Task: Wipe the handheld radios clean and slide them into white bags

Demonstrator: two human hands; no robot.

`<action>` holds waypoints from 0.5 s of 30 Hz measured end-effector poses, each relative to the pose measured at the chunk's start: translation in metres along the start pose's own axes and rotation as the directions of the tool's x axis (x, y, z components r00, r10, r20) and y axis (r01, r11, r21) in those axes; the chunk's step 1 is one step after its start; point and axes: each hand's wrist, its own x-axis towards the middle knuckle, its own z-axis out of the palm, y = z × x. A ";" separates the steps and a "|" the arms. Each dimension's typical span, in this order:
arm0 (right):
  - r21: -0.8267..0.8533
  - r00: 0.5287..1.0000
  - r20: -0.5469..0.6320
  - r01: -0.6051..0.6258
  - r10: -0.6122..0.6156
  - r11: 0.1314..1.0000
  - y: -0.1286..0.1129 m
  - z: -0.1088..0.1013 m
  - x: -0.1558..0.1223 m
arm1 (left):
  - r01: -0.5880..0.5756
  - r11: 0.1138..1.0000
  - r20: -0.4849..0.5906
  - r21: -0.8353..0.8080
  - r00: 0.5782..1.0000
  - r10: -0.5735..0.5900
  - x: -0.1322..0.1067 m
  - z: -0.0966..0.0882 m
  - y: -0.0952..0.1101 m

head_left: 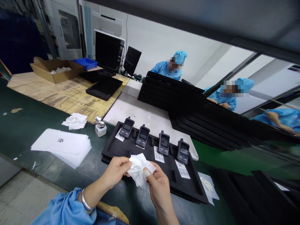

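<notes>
Both my hands pinch a white wipe cloth (138, 168) just above the near edge of a black foam tray (197, 190). My left hand (116, 170) grips the cloth's left side, and my right hand (158, 184) holds its right side with the thumb on top. Several small dark handheld devices stand in a row in the tray, among them the leftmost device (127, 127) and the rightmost device (183, 151). White label slips (159, 154) lie in the tray between them.
A white dispenser bottle (100, 127), crumpled wipes (75, 121) and a stack of white sheets (63, 145) lie left of the tray. Stacked black foam trays (187, 100) fill the right. A cardboard box (55, 70) sits far left. Other people in blue work behind.
</notes>
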 end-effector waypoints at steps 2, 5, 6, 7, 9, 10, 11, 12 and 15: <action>-0.083 0.997 -0.014 0.070 -0.071 0.994 -0.001 0.003 -0.004 | -0.071 0.994 0.017 0.078 0.997 0.070 -0.001 0.003 0.001; -0.239 0.990 -0.011 0.132 -0.138 0.962 -0.001 0.007 -0.010 | -0.209 0.945 0.065 0.252 0.978 0.199 -0.005 0.007 0.001; -0.295 0.988 -0.004 0.149 -0.157 0.944 -0.001 0.009 -0.011 | -0.240 0.922 0.072 0.303 0.971 0.229 -0.007 0.009 0.001; -0.349 0.984 0.006 0.166 -0.175 0.922 0.000 0.010 -0.012 | -0.254 0.906 0.066 0.338 0.967 0.246 -0.009 0.010 0.002; -0.426 0.977 0.017 0.197 -0.210 0.883 0.003 0.011 -0.012 | -0.260 0.893 0.037 0.368 0.963 0.266 -0.013 0.012 0.003; -0.443 0.976 0.012 0.200 -0.217 0.874 0.004 0.011 -0.011 | -0.259 0.894 0.022 0.366 0.963 0.270 -0.014 0.012 0.004; -0.443 0.978 0.002 0.189 -0.210 0.877 0.005 0.010 -0.010 | -0.259 0.895 0.007 0.363 0.961 0.275 -0.015 0.012 0.004; -0.420 0.982 -0.008 0.168 -0.189 0.892 0.006 0.009 -0.009 | -0.259 0.893 0.001 0.369 0.960 0.278 -0.015 0.011 0.004; -0.262 0.996 -0.020 0.079 -0.088 0.962 0.007 0.004 -0.003 | -0.261 0.865 0.004 0.428 0.958 0.287 -0.014 0.008 0.003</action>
